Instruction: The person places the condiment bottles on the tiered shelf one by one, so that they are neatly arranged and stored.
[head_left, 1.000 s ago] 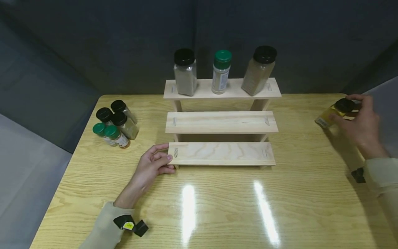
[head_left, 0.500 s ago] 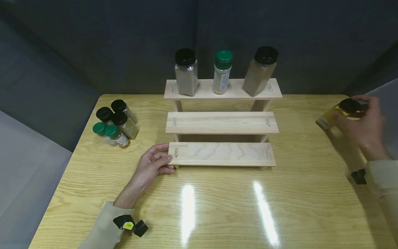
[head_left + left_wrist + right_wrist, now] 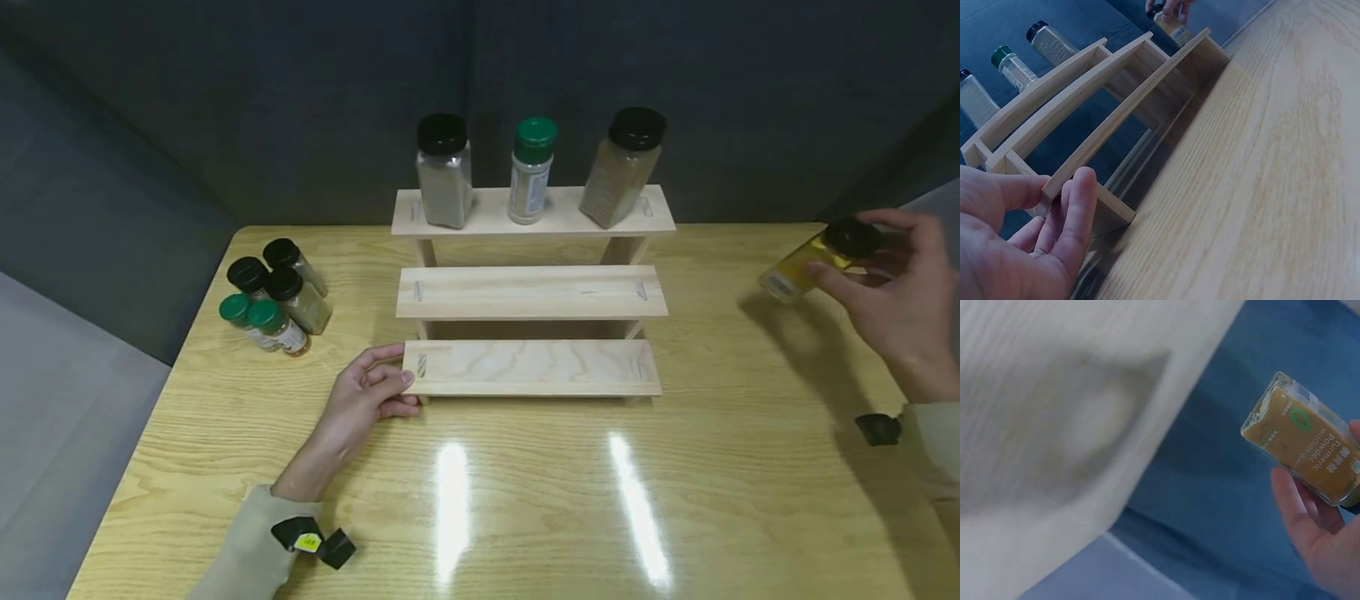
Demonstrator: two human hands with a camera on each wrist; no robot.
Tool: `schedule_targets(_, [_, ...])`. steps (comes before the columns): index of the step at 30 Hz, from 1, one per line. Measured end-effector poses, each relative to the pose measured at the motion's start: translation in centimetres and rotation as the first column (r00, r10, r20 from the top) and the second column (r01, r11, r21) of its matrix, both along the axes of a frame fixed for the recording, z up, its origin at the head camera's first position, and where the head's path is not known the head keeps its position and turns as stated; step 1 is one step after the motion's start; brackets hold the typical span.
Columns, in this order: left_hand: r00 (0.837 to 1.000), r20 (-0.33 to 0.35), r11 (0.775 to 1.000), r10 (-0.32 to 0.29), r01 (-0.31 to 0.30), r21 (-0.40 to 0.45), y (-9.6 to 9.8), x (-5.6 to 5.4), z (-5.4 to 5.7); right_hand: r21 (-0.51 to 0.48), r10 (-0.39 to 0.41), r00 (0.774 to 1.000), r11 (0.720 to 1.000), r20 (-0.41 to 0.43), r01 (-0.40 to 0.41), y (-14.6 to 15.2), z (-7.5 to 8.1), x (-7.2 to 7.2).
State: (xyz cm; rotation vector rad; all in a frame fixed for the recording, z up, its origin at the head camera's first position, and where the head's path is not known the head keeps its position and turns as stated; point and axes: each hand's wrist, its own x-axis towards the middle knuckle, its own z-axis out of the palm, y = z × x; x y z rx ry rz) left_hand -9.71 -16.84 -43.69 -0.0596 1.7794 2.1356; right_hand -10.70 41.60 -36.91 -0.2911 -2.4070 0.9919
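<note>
A three-tier wooden rack (image 3: 531, 293) stands mid-table. My left hand (image 3: 358, 407) pinches the left end of its lowest shelf, thumb on top and fingers beneath; the left wrist view shows the same hold. Over the table's far right, my right hand (image 3: 903, 292) grips a jar of turmeric powder (image 3: 1307, 440) near its black lid. This jar (image 3: 798, 265) is tilted, its base pointing left, and its shadow lies apart from it on the table. On the top shelf stand two black-lidded jars (image 3: 445, 187) and, between them, a green-lidded jar (image 3: 529, 187).
Several spice jars (image 3: 303, 302), some black-lidded and some green-lidded, stand clustered at the table's left. Dark cloth (image 3: 337, 108) hangs behind the wooden table (image 3: 540, 500). Two bright reflections lie on the tabletop in front of the rack.
The right hand has raised the turmeric jar and shifted slightly right, and the jar's shadow has separated from its base. My left hand keeps its hold on the shelf.
</note>
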Motion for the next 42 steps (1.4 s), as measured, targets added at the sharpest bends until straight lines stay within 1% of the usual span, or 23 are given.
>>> schedule_targets(4, [1.000,-0.004,1.000,-0.002,0.002,-0.003,0.0,0.0,0.0,-0.034,0.068,0.995,0.997,-0.071,-0.071,-1.5,1.3,0.5])
schedule_targets(8, [1.000,-0.004,1.000,-0.004,0.004,-0.001,-0.1,0.0,0.0,-0.052,0.134,0.983,0.989,-0.126,-0.141,-3.0,2.6,1.0])
schedule_targets(13, [1.000,-0.010,1.000,-0.011,0.011,0.001,-0.1,0.0,-0.1,-0.034,0.218,0.963,0.974,-0.157,-0.226,-4.9,4.3,1.5])
schedule_targets(16, [1.000,-0.008,1.000,-0.011,0.011,0.001,-0.1,-0.1,-0.1,-0.044,0.255,0.951,0.963,-0.173,-0.266,-6.0,5.1,1.7])
schedule_targets(19, [1.000,-0.006,1.000,-0.015,0.015,0.001,-0.1,-0.1,-0.1,-0.065,0.300,0.932,0.946,-0.206,-0.319,-7.1,5.6,1.8])
schedule_targets(23, [1.000,-0.004,1.000,-0.012,0.012,0.008,-0.1,-0.1,-0.2,-0.081,0.364,0.898,0.916,-0.247,-0.393,-8.4,6.2,1.8])
schedule_targets(25, [1.000,-0.003,1.000,-0.010,0.010,0.014,-0.2,-0.1,-0.2,-0.071,0.385,0.891,0.908,-0.242,-0.412,-9.1,6.4,1.8])
schedule_targets(32, [1.000,-0.006,1.000,-0.011,0.011,0.025,-0.2,-0.1,-0.4,-0.016,0.432,0.878,0.896,-0.206,-0.444,-11.3,7.0,1.5])
schedule_targets(38, [1.000,-0.008,1.000,-0.016,0.016,0.021,-0.2,-0.1,-0.3,-0.012,0.480,0.856,0.871,-0.194,-0.491,-13.0,7.2,1.0])
schedule_targets(42, [1.000,-0.006,1.000,-0.014,0.014,0.023,-0.2,-0.1,-0.3,-0.019,0.511,0.837,0.851,-0.196,-0.525,-13.7,7.2,0.4])
